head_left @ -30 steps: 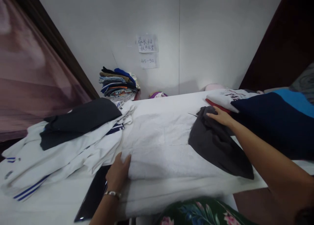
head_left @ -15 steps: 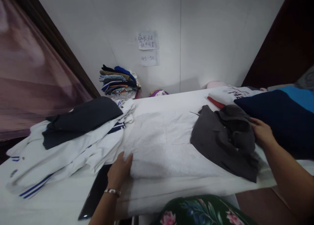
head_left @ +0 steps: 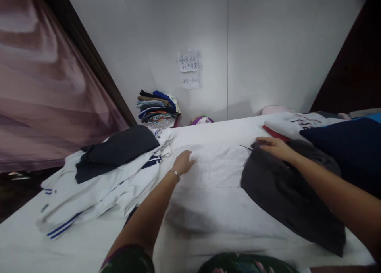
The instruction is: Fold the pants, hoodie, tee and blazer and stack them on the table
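A white cloth [head_left: 208, 185] lies spread flat in front of me, with faint creases across it. My left hand [head_left: 183, 162] rests at its far left edge, thumb and fingers apart. Over the right part of the cloth lies a crumpled dark grey garment [head_left: 276, 189]; I cannot tell whether the two are joined. My right hand [head_left: 275, 148] reaches across the garment's far edge, fingers stretched out and touching it. The forearm hides some of the grey fabric. A thin dark strip [head_left: 245, 147] sticks out beside the garment's far left corner.
On the left, a folded black garment [head_left: 116, 150] lies over white clothing [head_left: 101, 197] with blue stripes. Folded clothes [head_left: 157, 108] are stacked by the wall. Navy fabric [head_left: 354, 150] and a printed white garment [head_left: 294, 122] lie at right. Paper notes [head_left: 190, 62] hang on the wall.
My left hand has moved from the cloth's near left edge to its far left edge. My right hand has shifted from the grey garment's right side to its far left corner.
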`<state>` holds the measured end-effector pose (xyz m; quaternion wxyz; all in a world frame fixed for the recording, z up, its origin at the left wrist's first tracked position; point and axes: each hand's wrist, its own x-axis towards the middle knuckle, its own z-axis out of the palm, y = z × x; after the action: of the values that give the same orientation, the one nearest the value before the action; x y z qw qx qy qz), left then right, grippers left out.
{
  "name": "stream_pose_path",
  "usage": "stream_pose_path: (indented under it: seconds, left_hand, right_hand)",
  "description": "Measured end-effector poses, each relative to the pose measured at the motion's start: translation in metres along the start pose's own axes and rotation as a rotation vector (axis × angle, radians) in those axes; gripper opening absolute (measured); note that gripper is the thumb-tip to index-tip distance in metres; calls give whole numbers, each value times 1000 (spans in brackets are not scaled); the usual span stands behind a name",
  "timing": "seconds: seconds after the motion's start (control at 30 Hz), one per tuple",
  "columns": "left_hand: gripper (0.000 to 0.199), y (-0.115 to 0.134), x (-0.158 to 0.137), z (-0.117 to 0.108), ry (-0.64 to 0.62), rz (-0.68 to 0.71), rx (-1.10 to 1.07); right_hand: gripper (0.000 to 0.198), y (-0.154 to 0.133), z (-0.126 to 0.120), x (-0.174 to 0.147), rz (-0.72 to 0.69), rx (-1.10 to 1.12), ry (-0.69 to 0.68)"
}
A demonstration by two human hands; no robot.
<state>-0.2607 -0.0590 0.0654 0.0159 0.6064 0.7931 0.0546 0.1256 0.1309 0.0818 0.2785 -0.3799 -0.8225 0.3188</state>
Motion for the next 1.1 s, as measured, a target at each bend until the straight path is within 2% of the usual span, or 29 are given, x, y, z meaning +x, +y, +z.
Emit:
stream_pose_path:
  seconds: [0.1,0.17,0.23,0.33,0.4,0.5,0.57,0.63,0.7,0.77,0.83,0.9,1.0,1.03,1.1]
  left_hand:
    - [55,24,39,7,-42,37,-9]
    - [60,37,57,11,-53,44,0]
    - [65,47,70,14,-60,55,11]
    - [72,58,85,16,-84,91,23]
    - [76,63,93,15,-106,128,23]
    - [75,67,97,9,-111,239,70]
    - [60,66,90,5,-85,354,138]
    - [40,63,72,1,-31,482,175]
    - [26,57,44,1,16,598,163]
    - [19,50,11,4,20,671,135]
    - [16,46,-21,10,-1,698,116]
    - [16,45,-45,17,-21,700,105]
    - [15,48,-64,24,-25,678,105]
    - [14,50,-67,25,-19,668,108]
    - [13,53,-71,26,-8,653,120]
  right_hand:
    - [63,3,40,42,52,-154,-221]
    - [69,5,57,57,83,-303,-308]
    - [64,4,64,65,93,-375,-352]
    - [43,-3,61,61,70,-407,-402]
    - [34,-11,57,47,-30,-458,-393]
    - [23,-25,56,6,-329,-602,-352]
    - [20,-31,59,-28,-496,-645,-405]
    - [25,-34,61,-59,-558,-620,-498]
    - [26,-35,61,-79,-521,-546,-558]
    - [25,-36,58,-82,-416,-404,-565]
    - [25,-40,54,-69,-305,-224,-502]
    - [25,-45,53,-43,-247,-111,-368]
    - [33,-52,62,3,-182,-165,-198]
    - [38,-53,67,18,-116,-216,-210]
    - [47,-54,80,43,47,-307,-329]
